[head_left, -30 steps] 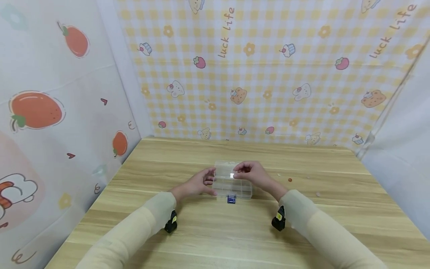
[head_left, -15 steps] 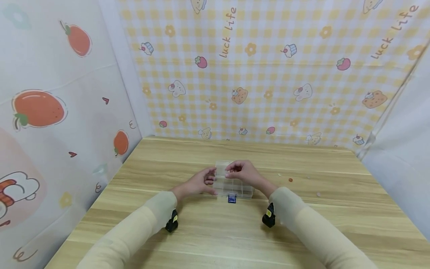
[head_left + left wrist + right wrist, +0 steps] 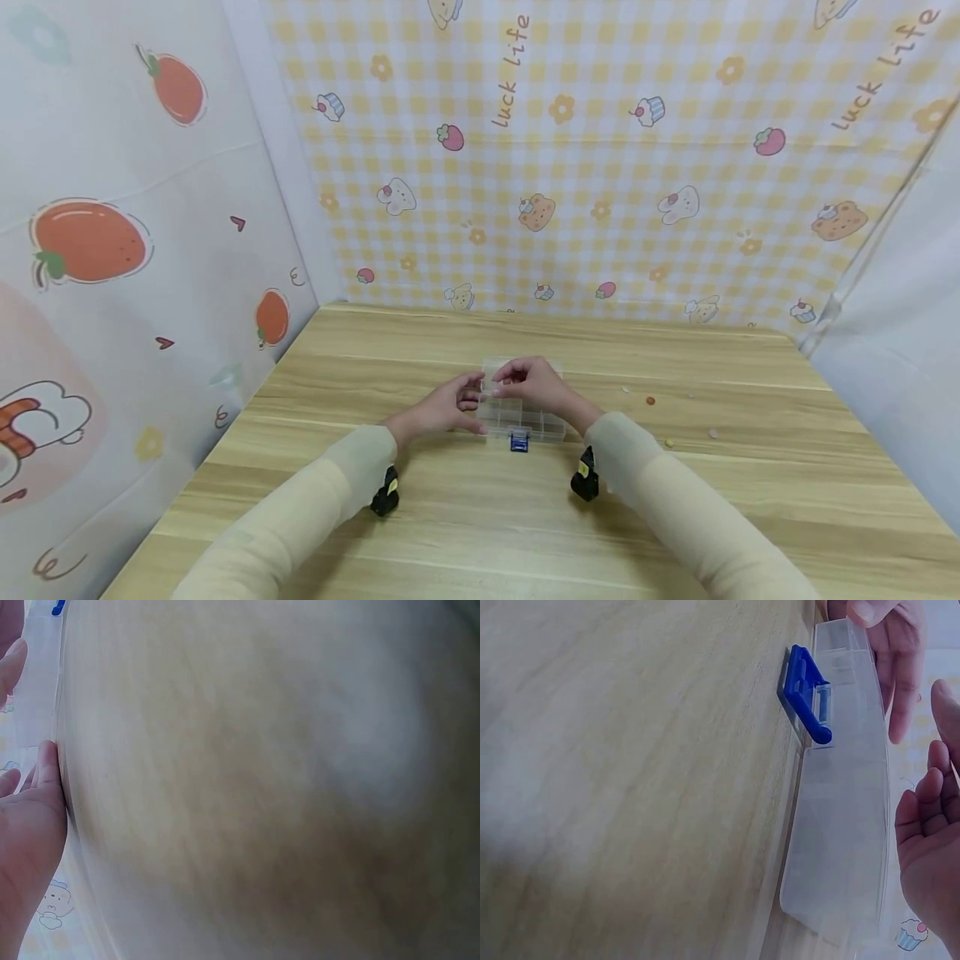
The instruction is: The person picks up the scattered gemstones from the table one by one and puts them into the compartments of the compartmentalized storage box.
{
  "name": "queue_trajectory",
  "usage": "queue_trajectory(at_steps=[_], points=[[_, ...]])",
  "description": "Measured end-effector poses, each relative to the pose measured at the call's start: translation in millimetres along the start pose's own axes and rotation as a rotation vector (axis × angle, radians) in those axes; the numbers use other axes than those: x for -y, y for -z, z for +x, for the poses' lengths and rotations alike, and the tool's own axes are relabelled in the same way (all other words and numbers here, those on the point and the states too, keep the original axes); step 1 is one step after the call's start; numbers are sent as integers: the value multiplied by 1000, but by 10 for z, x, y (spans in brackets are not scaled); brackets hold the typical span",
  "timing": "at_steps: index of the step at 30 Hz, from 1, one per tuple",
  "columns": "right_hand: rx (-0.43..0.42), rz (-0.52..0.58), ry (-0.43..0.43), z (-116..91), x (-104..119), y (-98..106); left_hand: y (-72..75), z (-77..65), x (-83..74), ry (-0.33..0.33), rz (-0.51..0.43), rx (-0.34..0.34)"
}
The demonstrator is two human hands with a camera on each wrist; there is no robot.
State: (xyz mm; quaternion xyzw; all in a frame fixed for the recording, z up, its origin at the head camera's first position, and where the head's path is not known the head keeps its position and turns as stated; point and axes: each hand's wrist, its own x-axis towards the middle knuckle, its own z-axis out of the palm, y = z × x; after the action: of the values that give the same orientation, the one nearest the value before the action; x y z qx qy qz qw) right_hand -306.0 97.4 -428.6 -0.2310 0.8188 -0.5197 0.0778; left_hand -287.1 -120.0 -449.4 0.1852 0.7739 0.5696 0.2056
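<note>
A clear plastic compartment box [image 3: 510, 408] lies on the wooden table, with a blue latch [image 3: 804, 694] at its front and dividers inside. Behind the divided part is a plain clear panel [image 3: 489, 367]. My left hand [image 3: 447, 406] touches the box's left end, thumb at the front corner, fingers loosely bent along the side. Over the box's left part hovers my right hand [image 3: 536, 385], thumb and forefinger brought close together. I cannot tell whether a small piece is between those fingertips. In the right wrist view, the other right-hand fingers [image 3: 907, 810] are curled.
Small bits lie on the table [image 3: 450, 517] right of the box: an orange piece [image 3: 650, 401], a yellow piece [image 3: 670, 443] and several pale ones, such as a pinkish piece [image 3: 713, 433]. A patterned cloth [image 3: 562, 167] hangs along the back edge.
My right hand has moved left across the box, from its middle toward its left end. The yellow piece has come into view beside the right sleeve. My left hand stays put.
</note>
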Motion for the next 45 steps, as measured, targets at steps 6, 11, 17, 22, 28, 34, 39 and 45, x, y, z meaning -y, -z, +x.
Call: queue_trajectory(at_steps=[6,11,17,22,28,34,39,45], points=[[8,-48,20,38,5,-29,-7,5,-8,0,-6,4],[28,-96,11,54,-1,-50,-12,0,6,-7,-9,15],[57,-111,-16,61,-32,-64,-9,1,20,1,-25,18],[59,-141,-35,55,-32,-72,-12,-5,13,-14,-20,22],[63,-161,-46,48,-8,-87,-14,-16,6,-14,-21,21],[80,-168,-60,35,18,-98,-12,-13,6,-16,-10,20],[89,-171,-53,15,58,-99,-14,-12,-2,-27,-3,21],[95,-170,-53,22,71,-97,-13,-19,-19,-34,-1,30]])
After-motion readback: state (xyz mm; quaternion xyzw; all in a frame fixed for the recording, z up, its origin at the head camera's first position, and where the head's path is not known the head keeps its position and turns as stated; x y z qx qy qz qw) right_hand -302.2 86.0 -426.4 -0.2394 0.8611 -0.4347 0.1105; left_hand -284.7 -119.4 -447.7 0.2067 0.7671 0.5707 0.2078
